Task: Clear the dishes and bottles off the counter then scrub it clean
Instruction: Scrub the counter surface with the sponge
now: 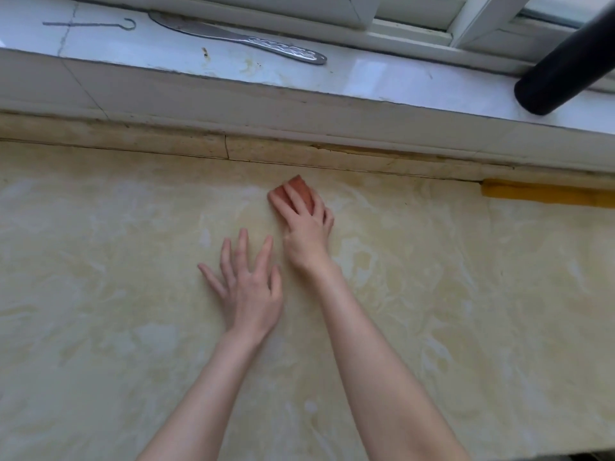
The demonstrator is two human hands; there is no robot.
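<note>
Now right hand [304, 227] grips sponge [297, 189] near counter [100, 294] back edge; left hand [249, 287] spread flat.

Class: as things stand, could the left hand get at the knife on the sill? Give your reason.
Probably yes. The left hand rests open on the counter, holding nothing, and nothing stands between it and the knife on the sill, though it must stretch forward.

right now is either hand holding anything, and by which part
The right hand grips a reddish sponge from above, fingers over its top. The left hand holds nothing, flat on the counter.
</note>
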